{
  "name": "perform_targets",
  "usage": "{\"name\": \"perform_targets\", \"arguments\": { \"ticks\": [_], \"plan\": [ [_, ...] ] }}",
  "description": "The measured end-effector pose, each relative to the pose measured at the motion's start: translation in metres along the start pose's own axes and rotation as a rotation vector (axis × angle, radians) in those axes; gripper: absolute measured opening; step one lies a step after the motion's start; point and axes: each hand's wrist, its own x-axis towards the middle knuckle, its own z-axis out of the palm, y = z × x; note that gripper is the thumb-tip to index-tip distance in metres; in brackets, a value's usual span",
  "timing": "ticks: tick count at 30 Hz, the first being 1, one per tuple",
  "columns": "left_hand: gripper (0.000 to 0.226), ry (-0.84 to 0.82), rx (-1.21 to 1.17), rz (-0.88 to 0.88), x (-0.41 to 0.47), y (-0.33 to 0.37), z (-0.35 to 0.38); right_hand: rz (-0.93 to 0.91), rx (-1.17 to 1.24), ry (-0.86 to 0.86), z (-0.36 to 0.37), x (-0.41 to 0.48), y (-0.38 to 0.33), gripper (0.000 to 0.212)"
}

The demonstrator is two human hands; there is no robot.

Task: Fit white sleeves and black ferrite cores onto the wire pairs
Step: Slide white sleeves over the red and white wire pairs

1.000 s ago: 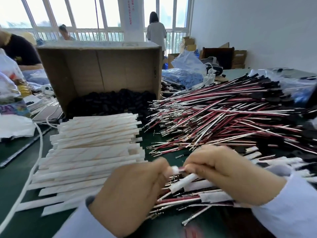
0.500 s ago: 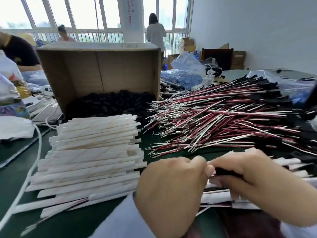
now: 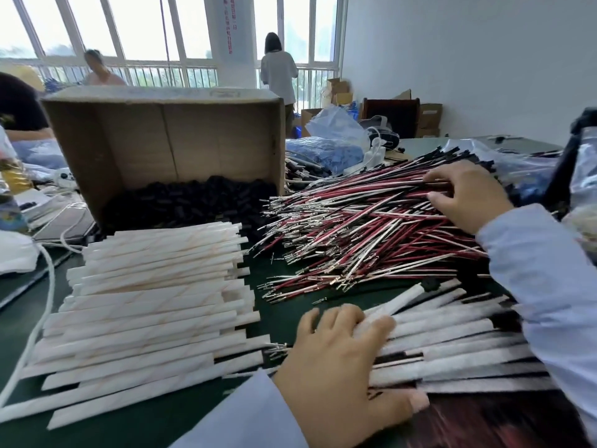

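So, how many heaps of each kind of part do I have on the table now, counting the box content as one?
White sleeves: 1
Red and white wires: 1
Wires with sleeves on: 1
Black cores in the box: 1
Total: 4

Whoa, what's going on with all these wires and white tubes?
A person is putting covers on wires. Their right hand reaches into the heap of red and white wire pairs and touches the wires; whether it has pinched one I cannot tell. Their left hand rests flat on the row of sleeved wires nearest them. Empty white sleeves lie stacked to the left, and black ferrite cores lie in the tipped cardboard box behind them.
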Motion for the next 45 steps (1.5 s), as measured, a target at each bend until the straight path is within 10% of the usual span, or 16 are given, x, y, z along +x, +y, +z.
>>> {"name": "perform_targets", "arguments": {
  "ticks": [4, 13, 17, 22, 30, 39, 45],
  "plan": [
    [0.088, 0.008, 0.003, 0.018, 0.018, 0.005, 0.011, 0.063, -0.377, -0.143, 0.034, 0.037, -0.005, 0.038],
    [0.072, 0.182, -0.013, 0.155, 0.024, 0.002, 0.014, -0.043, -0.263, 0.054, -0.004, 0.028, -0.014, 0.022],
    [0.082, 0.190, -0.033, 0.125, 0.019, 0.006, 0.004, -0.124, -0.306, -0.152, -0.045, -0.005, -0.044, 0.030],
    [0.066, 0.665, 0.070, 0.143, 0.017, 0.009, -0.034, -0.230, 0.097, -0.132, -0.083, -0.093, -0.064, 0.025],
    [0.042, 0.126, -0.095, 0.137, 0.011, -0.040, -0.069, -0.231, 0.143, -0.195, -0.083, -0.121, 0.009, 0.026],
    [0.031, 0.081, -0.703, -0.068, -0.025, -0.053, -0.053, -0.546, 0.410, -0.602, -0.005, -0.102, -0.130, 0.025],
    [0.043, 0.233, 0.068, -0.218, -0.105, -0.117, -0.055, -0.342, 0.331, -0.513, 0.016, -0.103, -0.109, 0.056]
  ]
}}
